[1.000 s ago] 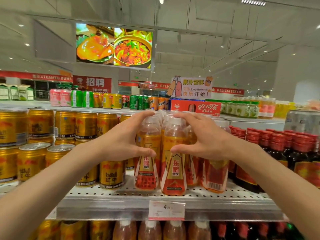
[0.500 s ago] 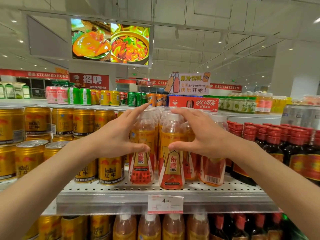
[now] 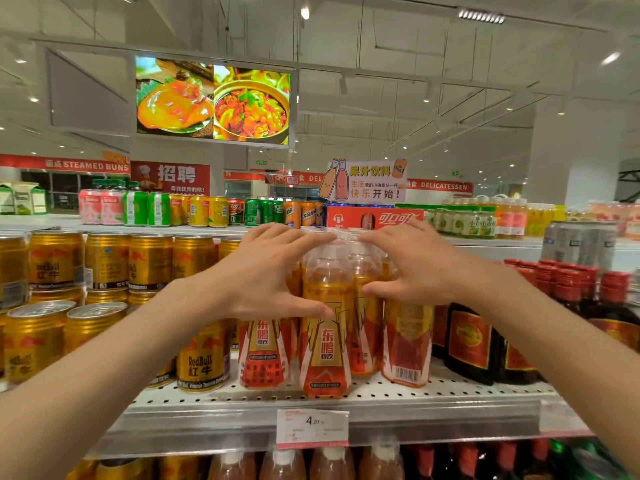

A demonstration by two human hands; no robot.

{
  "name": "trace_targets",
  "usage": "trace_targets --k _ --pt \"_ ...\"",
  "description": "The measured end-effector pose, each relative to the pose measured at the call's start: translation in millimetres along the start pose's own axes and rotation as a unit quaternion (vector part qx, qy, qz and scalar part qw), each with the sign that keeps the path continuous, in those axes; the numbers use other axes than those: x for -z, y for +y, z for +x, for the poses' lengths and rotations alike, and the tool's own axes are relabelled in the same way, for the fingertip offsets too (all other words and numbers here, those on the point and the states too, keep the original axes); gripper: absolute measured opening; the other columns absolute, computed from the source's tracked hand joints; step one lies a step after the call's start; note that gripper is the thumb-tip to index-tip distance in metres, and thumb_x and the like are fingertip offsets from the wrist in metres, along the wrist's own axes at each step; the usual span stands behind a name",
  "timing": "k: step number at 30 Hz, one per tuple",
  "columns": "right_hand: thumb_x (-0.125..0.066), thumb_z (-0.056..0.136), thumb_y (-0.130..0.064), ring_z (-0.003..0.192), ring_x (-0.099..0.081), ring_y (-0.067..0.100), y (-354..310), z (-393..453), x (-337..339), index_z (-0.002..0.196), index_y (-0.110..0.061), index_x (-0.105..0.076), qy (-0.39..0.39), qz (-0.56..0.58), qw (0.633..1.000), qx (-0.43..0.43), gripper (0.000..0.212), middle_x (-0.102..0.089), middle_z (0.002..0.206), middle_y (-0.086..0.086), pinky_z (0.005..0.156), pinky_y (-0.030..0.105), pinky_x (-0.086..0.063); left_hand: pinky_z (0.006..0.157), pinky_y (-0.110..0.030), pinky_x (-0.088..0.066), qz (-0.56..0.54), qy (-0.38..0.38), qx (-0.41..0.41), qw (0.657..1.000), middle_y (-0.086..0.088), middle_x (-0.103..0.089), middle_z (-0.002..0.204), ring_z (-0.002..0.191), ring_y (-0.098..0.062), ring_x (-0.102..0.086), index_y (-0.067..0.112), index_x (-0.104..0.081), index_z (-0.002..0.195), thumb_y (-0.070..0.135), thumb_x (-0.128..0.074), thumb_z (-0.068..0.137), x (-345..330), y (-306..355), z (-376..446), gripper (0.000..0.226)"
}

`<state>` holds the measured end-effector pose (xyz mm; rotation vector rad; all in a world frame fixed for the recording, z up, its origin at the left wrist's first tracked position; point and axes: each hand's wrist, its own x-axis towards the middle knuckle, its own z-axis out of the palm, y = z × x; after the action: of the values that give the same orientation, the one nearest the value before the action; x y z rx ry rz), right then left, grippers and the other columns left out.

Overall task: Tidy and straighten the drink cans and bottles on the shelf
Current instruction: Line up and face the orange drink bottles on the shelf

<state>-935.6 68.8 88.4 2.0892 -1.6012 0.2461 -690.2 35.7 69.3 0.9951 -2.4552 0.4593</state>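
Several orange drink bottles with white caps stand in rows on the perforated white shelf (image 3: pixel 433 393). The middle front bottle (image 3: pixel 325 348) stands upright, slightly ahead of the others. My left hand (image 3: pixel 263 275) cups the shoulder of the left front bottle (image 3: pixel 263 355), its thumb touching the middle bottle. My right hand (image 3: pixel 415 268) wraps the top of the right front bottle (image 3: pixel 407 348), whose barcode faces outward. The fingertips of both hands reach over the caps and nearly meet.
Gold Red Bull cans (image 3: pixel 202 362) are stacked to the left, close against the bottles. Dark bottles with red caps (image 3: pixel 471 341) crowd the right side. A price tag (image 3: pixel 311 427) hangs on the shelf edge. More bottles (image 3: pixel 284 462) fill the shelf below.
Both hands have risen from the bottles' bodies to their shoulders and caps, and the fingertips have come closer together over the row.
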Motion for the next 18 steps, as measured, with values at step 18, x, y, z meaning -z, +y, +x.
trace_targets --k 18 --pt "-0.070 0.077 -0.069 0.132 -0.050 0.016 5.1 10.6 -0.9 0.144 -0.030 -0.038 0.017 0.051 0.999 -0.003 0.085 -0.057 0.140 -0.009 0.122 0.050 -0.022 0.125 -0.046 -0.001 0.014 -0.018 0.048 0.999 0.010 -0.047 0.149 0.142 -0.014 -0.031 0.036 -0.028 0.151 0.070 -0.071 0.072 4.7 4.2 10.9 0.096"
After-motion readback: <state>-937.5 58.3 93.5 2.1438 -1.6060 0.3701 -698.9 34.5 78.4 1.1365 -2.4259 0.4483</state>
